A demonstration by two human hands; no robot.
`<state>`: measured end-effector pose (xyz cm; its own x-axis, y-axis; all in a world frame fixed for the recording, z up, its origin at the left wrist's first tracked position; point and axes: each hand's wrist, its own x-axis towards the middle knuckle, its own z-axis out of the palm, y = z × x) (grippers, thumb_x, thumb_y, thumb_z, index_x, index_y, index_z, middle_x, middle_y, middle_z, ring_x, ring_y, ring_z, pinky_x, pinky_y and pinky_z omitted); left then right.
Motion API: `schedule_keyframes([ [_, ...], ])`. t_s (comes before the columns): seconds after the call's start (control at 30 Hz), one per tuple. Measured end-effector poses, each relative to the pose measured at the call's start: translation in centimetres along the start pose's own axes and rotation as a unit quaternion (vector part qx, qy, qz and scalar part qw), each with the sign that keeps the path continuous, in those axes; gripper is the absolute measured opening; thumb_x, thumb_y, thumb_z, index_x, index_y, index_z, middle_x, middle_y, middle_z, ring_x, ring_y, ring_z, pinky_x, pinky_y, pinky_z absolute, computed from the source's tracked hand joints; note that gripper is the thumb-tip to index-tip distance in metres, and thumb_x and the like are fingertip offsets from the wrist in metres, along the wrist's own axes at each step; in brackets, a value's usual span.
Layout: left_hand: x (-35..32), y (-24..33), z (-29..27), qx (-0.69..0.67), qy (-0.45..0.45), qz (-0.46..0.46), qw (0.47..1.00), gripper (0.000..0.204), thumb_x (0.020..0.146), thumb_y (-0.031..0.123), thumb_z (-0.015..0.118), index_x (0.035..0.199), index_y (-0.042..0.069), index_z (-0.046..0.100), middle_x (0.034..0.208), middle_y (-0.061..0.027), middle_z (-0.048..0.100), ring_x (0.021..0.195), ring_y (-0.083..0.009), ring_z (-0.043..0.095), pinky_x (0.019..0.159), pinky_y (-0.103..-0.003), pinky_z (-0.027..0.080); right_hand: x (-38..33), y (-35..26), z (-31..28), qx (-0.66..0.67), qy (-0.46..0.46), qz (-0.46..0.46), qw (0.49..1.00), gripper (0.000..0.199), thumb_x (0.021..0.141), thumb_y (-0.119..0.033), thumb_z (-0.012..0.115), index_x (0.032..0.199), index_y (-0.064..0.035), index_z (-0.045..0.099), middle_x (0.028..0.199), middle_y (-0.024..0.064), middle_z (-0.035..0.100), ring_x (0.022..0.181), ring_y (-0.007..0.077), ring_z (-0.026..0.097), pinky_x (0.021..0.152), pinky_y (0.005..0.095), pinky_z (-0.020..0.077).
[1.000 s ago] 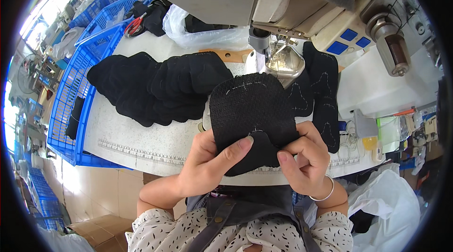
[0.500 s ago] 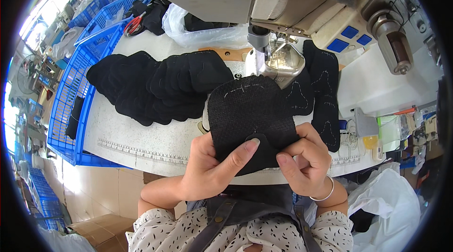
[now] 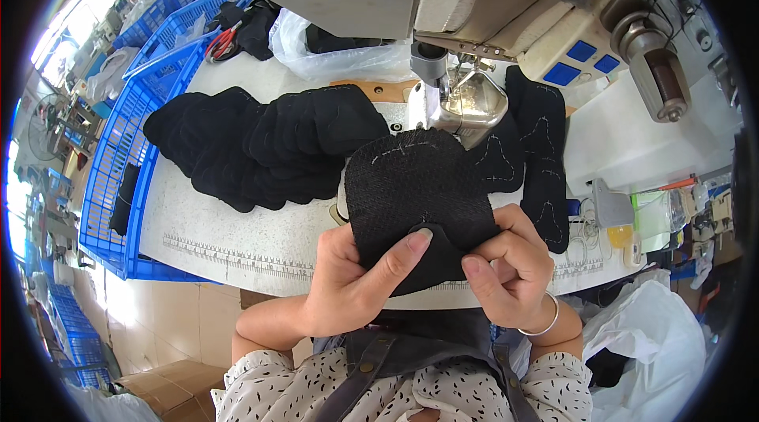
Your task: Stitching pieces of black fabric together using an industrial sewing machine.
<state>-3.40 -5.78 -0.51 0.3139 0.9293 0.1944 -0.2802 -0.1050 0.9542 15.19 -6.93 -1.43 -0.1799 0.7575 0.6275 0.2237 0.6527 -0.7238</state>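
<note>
A black fabric piece (image 3: 419,185) with a line of pale marks near its top edge is held up between my two hands, before the sewing machine. My left hand (image 3: 356,280) grips its lower left, the thumb pressed over a smaller black layer (image 3: 435,252) at the bottom middle. My right hand (image 3: 510,268) pinches the lower right edge between thumb and fingers. Just behind the fabric stands the sewing machine's needle and presser area (image 3: 466,98). More black pieces (image 3: 541,161) with white stitched or drawn outlines lie to the right of it.
Overlapping black fabric pieces (image 3: 277,141) spread over the left of the white table (image 3: 213,224). Blue plastic crates (image 3: 111,193) border the table's left side. Red-handled scissors (image 3: 224,43) and a clear plastic bag (image 3: 316,54) lie at the back. A white bag (image 3: 648,343) sits at lower right.
Almost nothing differs. The view has shifted very slightly, and both hands keep the same hold on the fabric piece.
</note>
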Motion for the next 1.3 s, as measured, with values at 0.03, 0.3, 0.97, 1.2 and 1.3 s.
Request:
schedule_keyframes([
  [0.03,0.0,0.0,0.0,0.007,-0.005,-0.006,1.0,0.012,0.089,0.007,0.056,0.093,-0.004,0.061,0.081,0.0006,0.061,0.071,-0.0023,0.049,0.061,-0.018,0.042,0.0,0.0,-0.1,-0.001,0.001,0.0,1.0,0.011,0.072,0.0,0.066,0.068,0.0031,0.057,0.079,0.0137,0.054,0.064,0.0158,0.049,0.054,0.0223,0.0358],
  [0.3,1.1,0.5,-0.4,-0.061,0.002,-0.038,0.997,0.016,0.09,0.007,0.053,0.101,-0.003,0.058,0.088,0.0011,0.06,0.076,-0.0023,0.05,0.066,-0.017,0.042,0.5,0.4,-0.5,0.012,-0.001,0.033,0.999,0.01,0.072,-0.002,0.066,0.073,0.0017,0.057,0.087,0.0144,0.053,0.064,0.0154,0.051,0.058,0.0205,0.039],
  [0.97,1.7,0.9,-0.6,-0.08,0.032,-0.049,0.995,0.016,0.09,0.008,0.054,0.101,-0.003,0.059,0.087,0.0008,0.061,0.076,-0.0032,0.052,0.066,-0.018,0.044,0.6,0.4,0.4,0.094,0.066,0.071,0.991,0.024,0.074,0.003,0.067,0.093,0.0008,0.053,0.082,0.007,0.055,0.064,0.0056,0.048,0.056,0.0172,0.039],
  [1.2,2.9,1.5,-2.4,-0.08,0.055,-0.037,0.995,0.015,0.089,0.007,0.055,0.099,-0.002,0.059,0.089,-0.0019,0.062,0.079,-0.0063,0.056,0.069,-0.02,0.046,4.7,-0.4,-0.5,0.229,-0.117,0.287,0.923,0.015,0.088,-0.012,0.056,0.089,0.0023,0.053,0.069,-0.0002,0.054,0.055,0.0026,0.05,0.051,0.0169,0.0416],
  [1.3,4.5,2.1,-2.6,-0.095,0.073,-0.042,0.992,0.014,0.088,0.005,0.054,0.098,-0.002,0.06,0.09,-0.0037,0.063,0.079,-0.0083,0.058,0.068,-0.022,0.048,6.0,0.2,-0.4,0.216,-0.166,0.287,0.918,0.028,0.09,-0.021,0.054,0.071,0.0006,0.055,0.057,-0.0024,0.051,0.045,0.0024,0.048,0.045,0.018,0.0445],
])
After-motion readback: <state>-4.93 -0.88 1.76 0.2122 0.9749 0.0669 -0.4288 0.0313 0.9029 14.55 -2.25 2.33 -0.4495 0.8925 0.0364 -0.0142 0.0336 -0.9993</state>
